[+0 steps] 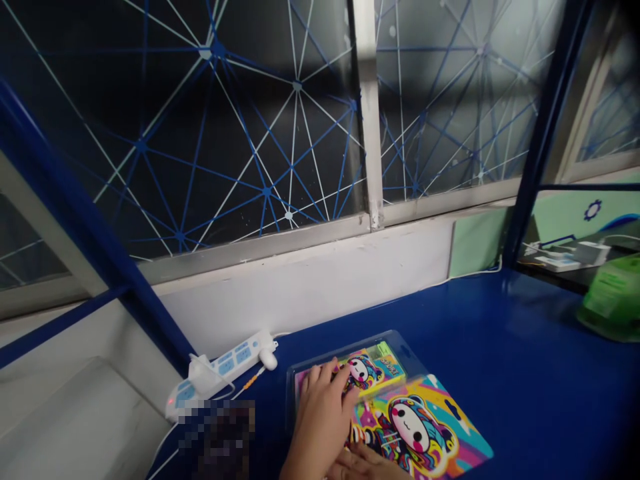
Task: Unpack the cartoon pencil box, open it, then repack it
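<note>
A clear plastic blister tray (400, 347) lies on the blue table, with a small colourful cartoon box (375, 369) inside it. My left hand (323, 413) rests on the left part of that box and tray, its fingers slightly apart. Overlapping the tray's near edge is a larger colourful card (425, 427) printed with the same bear-eared figure. My right hand (363, 463) is at the bottom edge, its fingers lying over the card's lower left part, partly cut off by the frame.
On the left of the blue table (525, 373) is a white power strip (235, 363) with plugs and cables. A green bag-like object (613, 300) stands at the far right. Patterned windows and a white ledge (310, 287) run behind.
</note>
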Tool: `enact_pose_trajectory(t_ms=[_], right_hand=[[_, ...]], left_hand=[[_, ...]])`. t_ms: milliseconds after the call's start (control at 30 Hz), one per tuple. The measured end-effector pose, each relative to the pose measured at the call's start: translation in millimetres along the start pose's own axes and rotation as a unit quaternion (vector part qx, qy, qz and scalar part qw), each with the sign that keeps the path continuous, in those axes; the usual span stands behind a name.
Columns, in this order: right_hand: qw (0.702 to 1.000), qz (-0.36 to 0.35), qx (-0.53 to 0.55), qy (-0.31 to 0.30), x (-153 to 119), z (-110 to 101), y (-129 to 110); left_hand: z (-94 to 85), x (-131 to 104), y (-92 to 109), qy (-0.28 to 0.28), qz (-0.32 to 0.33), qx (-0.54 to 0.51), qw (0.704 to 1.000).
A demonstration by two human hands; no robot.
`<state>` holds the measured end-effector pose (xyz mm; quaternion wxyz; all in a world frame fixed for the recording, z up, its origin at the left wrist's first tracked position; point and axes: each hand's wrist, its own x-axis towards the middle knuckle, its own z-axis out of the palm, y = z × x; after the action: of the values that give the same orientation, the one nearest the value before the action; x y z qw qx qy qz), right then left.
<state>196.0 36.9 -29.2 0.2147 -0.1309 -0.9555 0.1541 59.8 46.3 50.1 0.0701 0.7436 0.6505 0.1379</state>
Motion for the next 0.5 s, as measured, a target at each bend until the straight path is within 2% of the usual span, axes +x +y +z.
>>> enact_pose_trajectory(t_ms=[67, 167, 267, 367, 433, 500], right_hand=[[1.000, -0.003, 0.020, -0.014, 1.9, 4.7, 10.2], [0.999, -0.013, 0.035, -0.029, -2.5, 6.8, 12.2], [0.999, -0.027, 0.034, -0.015, -4.4, -7.3, 3.2], [1.000, -0.002, -0.001, 0.025, -2.8, -48.5, -1.9], [0.993, 0.098, -0.027, 0.052, -3.1, -84.9, 5.5], [0.980, 0.186, -0.025, 0.065, -5.8, -116.4, 23.4]], left_hand=[[-1.1, -0.5, 3.0, -0.002, -0.002, 0.011, 1.000], [-0.2, -1.2, 5.1, -0.001, -0.007, 0.020, 1.000], [1.9, -2.0, 3.9, 0.002, -0.010, 0.021, 1.000], [3.8, -2.2, 2.5, 0.003, -0.012, 0.020, 1.000], [5.0, -1.8, 2.2, 0.011, -0.017, 0.023, 1.000], [6.6, -0.9, 1.7, 0.027, -0.028, 0.032, 0.999]])
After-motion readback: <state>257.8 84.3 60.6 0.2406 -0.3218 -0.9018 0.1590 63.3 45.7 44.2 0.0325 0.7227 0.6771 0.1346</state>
